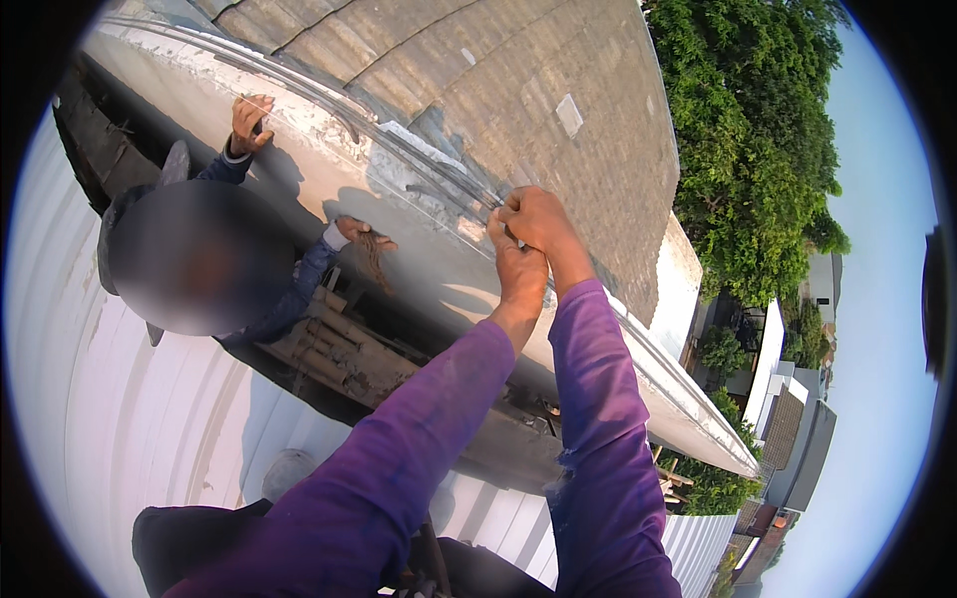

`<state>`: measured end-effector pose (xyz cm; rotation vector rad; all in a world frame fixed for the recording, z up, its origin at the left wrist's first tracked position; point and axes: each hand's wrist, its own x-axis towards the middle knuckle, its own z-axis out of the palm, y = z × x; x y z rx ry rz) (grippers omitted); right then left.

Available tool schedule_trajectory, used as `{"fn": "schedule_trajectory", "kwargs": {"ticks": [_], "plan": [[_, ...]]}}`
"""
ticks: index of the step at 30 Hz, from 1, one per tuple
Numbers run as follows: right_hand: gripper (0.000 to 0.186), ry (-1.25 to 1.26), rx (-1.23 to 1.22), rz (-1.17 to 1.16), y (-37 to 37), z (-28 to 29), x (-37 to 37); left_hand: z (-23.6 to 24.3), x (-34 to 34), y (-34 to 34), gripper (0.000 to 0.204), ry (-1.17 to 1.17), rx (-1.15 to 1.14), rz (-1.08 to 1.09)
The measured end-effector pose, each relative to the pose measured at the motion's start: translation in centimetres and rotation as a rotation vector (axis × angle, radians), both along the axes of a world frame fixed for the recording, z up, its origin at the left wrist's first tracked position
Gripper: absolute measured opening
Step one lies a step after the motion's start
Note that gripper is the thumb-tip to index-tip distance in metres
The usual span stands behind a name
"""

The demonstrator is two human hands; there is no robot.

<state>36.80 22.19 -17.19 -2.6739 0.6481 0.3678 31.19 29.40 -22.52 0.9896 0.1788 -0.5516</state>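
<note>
Both of my hands are together at the top edge of a pale plastered wall [439, 284], where long thin steel rods [399, 145] run lengthwise. My right hand [538, 217] is closed, its fingers pinched together right at the rods. Just below it and touching it, my left hand [520, 274] is also closed, with its fingertips against the same spot. Whatever is between the fingers of either hand is hidden. A co-worker's hand [357, 231] to the left holds a small bundle of brownish wires [376, 262]. The co-worker's other hand [249, 125] rests on the wall's upper edge.
A weathered tiled roof [518, 90] slopes up beyond the wall. White corrugated metal sheets [130, 399] lie below, with a dark gap and pipes [329, 329] beside the wall. The co-worker [199, 259] stands close on my left. Trees [748, 149] and houses are to the right.
</note>
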Motion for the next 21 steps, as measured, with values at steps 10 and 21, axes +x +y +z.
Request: {"fn": "schedule_trajectory", "kwargs": {"ticks": [10, 21], "plan": [[0.024, 0.000, -0.257, 0.078, 0.3, -1.9, 1.2, -3.1, 0.1, -0.9, 0.081, 0.106, -0.348, -0.049], [0.029, -0.118, 0.015, 0.188, -1.6, -2.5, -1.1, 5.1, 2.4, 4.6, 0.056, -0.207, 0.553, -0.450]]}}
